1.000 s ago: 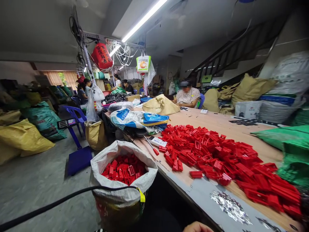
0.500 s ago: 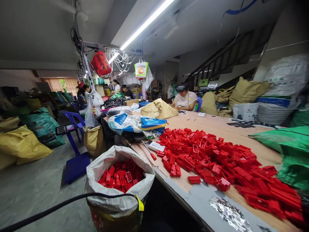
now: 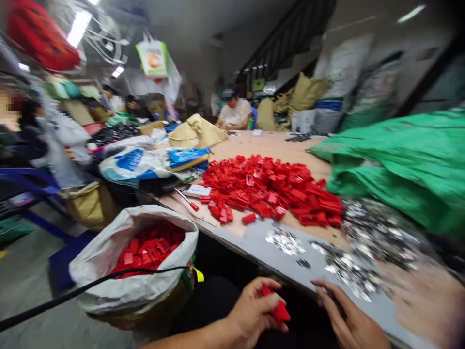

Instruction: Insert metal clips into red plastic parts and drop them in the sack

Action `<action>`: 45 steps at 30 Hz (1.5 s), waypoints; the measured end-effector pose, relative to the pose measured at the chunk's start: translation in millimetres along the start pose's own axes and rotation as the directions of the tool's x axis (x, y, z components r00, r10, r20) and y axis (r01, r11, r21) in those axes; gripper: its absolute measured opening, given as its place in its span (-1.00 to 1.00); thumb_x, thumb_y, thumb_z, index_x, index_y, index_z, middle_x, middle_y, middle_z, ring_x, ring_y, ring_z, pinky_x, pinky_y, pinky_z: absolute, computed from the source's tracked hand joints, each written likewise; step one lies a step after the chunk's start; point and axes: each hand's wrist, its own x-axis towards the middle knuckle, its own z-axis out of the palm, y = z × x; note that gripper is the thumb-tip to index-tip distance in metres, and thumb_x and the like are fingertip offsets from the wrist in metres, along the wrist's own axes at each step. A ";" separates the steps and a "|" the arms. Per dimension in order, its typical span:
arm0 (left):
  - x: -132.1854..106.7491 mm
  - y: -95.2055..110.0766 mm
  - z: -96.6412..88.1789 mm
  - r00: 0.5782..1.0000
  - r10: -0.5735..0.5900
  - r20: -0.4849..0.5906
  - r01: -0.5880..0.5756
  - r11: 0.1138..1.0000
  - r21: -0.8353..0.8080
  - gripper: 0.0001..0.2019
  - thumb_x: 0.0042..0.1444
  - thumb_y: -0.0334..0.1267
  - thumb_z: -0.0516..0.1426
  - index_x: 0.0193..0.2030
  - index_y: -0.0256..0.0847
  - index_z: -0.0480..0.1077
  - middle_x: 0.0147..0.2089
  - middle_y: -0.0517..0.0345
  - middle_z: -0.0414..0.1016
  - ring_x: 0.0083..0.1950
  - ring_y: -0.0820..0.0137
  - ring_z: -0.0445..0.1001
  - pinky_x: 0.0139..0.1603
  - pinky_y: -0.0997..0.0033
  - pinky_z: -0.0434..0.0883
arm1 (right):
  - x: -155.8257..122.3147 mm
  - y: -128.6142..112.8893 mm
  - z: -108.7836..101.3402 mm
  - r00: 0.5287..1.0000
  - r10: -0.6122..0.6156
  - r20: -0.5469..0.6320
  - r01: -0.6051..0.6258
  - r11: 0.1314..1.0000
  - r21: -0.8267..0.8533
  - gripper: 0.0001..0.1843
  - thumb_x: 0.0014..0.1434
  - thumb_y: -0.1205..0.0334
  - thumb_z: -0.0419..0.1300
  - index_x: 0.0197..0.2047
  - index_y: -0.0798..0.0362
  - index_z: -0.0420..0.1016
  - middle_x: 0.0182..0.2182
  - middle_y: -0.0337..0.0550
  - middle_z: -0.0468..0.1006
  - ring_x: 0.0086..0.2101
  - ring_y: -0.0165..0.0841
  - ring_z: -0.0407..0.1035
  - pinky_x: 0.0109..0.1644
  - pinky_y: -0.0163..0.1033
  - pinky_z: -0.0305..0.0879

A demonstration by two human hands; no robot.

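the left hand (image 3: 250, 310) is closed on a red plastic part (image 3: 278, 305), pinching it between thumb and fingers at one end so the other end stands free. the right hand (image 3: 345, 315) is open, fingers spread, at the grey front edge of the desk (image 3: 265, 145), nearest the scattered silver metal pieces (image 3: 358, 269) at 1 o'clock. a smaller silver pile (image 3: 285, 241) lies at 12 o'clock. at 11 o'clock, a low heap of red plastic parts (image 3: 269, 186) is spread out, likely to keep single parts within easy reach. at 9 o'clock, a white woven sack (image 3: 109, 286) stands on the floor with its rim rolled back, likely to keep its load of red parts easy to reach. a red-handled screwdriver (image 3: 187, 199) lies beside the heap, and green sacking (image 3: 395, 165) covers the desk's right side. farther off at 12 o'clock, a co-worker (image 3: 235, 111) sits among tan sacks (image 3: 307, 94) below a staircase (image 3: 290, 39).
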 end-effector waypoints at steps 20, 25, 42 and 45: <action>-26.4 24.8 -11.9 0.997 -0.068 0.021 0.067 0.996 0.058 -0.62 0.02 -0.17 0.27 -0.02 -0.23 0.38 -0.18 0.04 0.46 -0.26 0.38 0.46 -0.31 0.40 0.43 | 41.6 -31.2 12.7 0.999 -0.015 -0.032 -0.003 0.859 -0.512 -0.90 0.25 0.31 0.08 -0.16 0.01 0.37 -0.20 -0.15 0.45 -0.28 -0.28 0.41 -0.27 -0.25 0.25; -24.8 23.6 -13.2 0.997 -0.070 0.013 0.069 0.996 0.049 -0.60 0.01 -0.16 0.28 -0.01 -0.23 0.38 -0.18 0.03 0.47 -0.27 0.39 0.45 -0.31 0.39 0.43 | 43.5 -29.1 12.6 0.997 -0.061 -0.044 0.034 0.883 -0.468 -0.93 0.25 0.25 0.09 -0.20 -0.01 0.37 -0.23 -0.18 0.47 -0.29 -0.28 0.40 -0.29 -0.26 0.23; -22.7 22.4 -17.8 0.997 -0.075 -0.008 0.075 0.997 0.016 -0.65 0.08 -0.21 0.23 0.00 -0.23 0.36 -0.18 0.04 0.46 -0.28 0.42 0.43 -0.31 0.41 0.42 | 40.5 -20.4 -7.5 0.998 -0.015 -0.055 -0.015 0.856 -0.517 -0.85 0.21 0.36 0.06 -0.15 -0.01 0.36 -0.18 -0.19 0.51 -0.24 -0.28 0.42 -0.30 -0.27 0.24; -22.5 21.0 -16.6 0.998 -0.066 -0.001 0.066 0.998 0.016 -0.65 0.07 -0.22 0.24 -0.01 -0.23 0.36 -0.18 0.04 0.47 -0.28 0.42 0.44 -0.29 0.39 0.43 | 37.8 -21.0 -8.6 0.998 -0.035 -0.054 0.004 0.871 -0.491 -0.87 0.21 0.33 0.07 -0.16 -0.02 0.37 -0.20 -0.20 0.52 -0.24 -0.28 0.43 -0.29 -0.27 0.26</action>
